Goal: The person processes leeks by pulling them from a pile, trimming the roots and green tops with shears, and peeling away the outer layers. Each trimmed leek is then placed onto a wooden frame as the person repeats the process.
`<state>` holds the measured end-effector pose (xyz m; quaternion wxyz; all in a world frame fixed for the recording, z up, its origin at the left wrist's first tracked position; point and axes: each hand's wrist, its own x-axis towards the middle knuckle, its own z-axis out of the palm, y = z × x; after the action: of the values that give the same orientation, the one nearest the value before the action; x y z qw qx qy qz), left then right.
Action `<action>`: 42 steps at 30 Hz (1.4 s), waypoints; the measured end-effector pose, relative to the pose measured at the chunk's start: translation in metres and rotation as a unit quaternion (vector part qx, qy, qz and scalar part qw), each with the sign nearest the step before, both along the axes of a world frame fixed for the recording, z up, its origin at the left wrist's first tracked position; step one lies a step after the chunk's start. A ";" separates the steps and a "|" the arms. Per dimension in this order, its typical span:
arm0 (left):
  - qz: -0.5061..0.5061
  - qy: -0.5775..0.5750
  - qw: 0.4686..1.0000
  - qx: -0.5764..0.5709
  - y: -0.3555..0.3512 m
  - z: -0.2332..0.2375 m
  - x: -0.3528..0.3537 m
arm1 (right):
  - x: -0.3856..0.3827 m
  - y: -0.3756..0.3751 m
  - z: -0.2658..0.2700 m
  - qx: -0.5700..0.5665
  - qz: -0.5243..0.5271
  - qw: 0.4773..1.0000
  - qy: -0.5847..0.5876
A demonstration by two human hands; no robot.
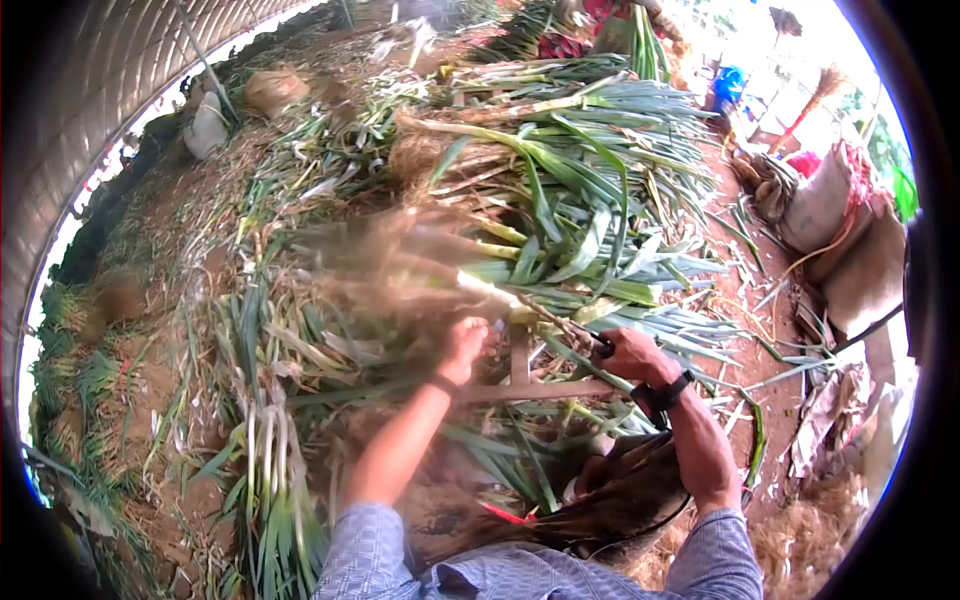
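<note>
Long green-leaved stalks, like leeks [570, 190], lie in a wide heap in front of me, their pale ends and brown roots toward the left. My right hand [632, 358], with a black band at the wrist, is closed round a dark handle of a thin tool that points up and left to a pale stalk [487, 290]. Just below that stalk is my left hand [466, 345], its fingers curled in; motion blurs them, and what they hold cannot be made out. Brown blur covers the stalk's root end. Under the hands runs a wooden bar [535, 390].
Trimmed stalks [272, 450] lie in a bundle at the lower left. Leaf scraps [300, 340] litter the ground. Sacks [825, 215] stand at the right. A blue object [729, 84] is at the upper right, near another person's arm at the top.
</note>
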<state>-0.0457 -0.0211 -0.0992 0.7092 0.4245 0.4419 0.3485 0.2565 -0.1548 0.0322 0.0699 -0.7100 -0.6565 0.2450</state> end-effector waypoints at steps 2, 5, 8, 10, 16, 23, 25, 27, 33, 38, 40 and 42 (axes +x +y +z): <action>0.000 0.000 1.000 -0.004 -0.002 0.003 0.018 | 0.006 0.004 -0.001 -0.012 -0.015 1.000 0.000; 0.017 0.034 0.998 0.043 0.017 -0.048 0.036 | 0.022 0.005 0.014 -0.099 0.044 0.994 -0.006; 0.101 0.163 0.977 0.095 0.023 -0.057 0.043 | 0.034 -0.003 0.016 -0.104 0.032 0.994 0.033; 0.153 0.125 0.978 0.072 0.016 -0.017 0.048 | 0.038 -0.006 0.022 -0.082 -0.034 0.996 0.019; 0.175 0.035 0.984 -0.005 0.009 0.008 0.065 | 0.043 -0.015 0.004 -0.114 0.016 0.990 0.077; 0.187 -0.101 0.975 0.057 0.026 0.006 0.053 | 0.054 -0.017 0.008 -0.119 0.031 0.988 0.090; 0.169 0.026 0.974 0.145 0.026 -0.003 0.034 | 0.050 -0.020 0.011 -0.125 0.038 0.990 0.056; 0.203 0.109 0.949 0.213 0.021 -0.001 0.022 | 0.044 -0.022 0.019 -0.122 0.004 0.992 0.032; 0.014 0.118 0.961 0.251 -0.004 -0.005 0.017 | 0.028 -0.018 0.021 -0.117 0.024 0.993 -0.009; -0.146 0.083 0.979 0.114 -0.015 -0.014 0.032 | 0.028 -0.001 -0.007 -0.039 0.017 0.999 -0.032; -0.063 0.076 0.992 0.083 -0.017 -0.022 0.044 | 0.025 0.002 -0.005 -0.039 0.024 0.999 -0.018; 0.023 0.106 0.987 0.116 0.001 -0.058 0.054 | 0.017 0.001 0.004 -0.027 0.014 1.000 0.007</action>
<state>0.0087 -0.0205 -0.1568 0.5962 0.5279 0.4810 0.3667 0.2730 -0.1536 0.0364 0.0518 -0.7006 -0.6589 0.2690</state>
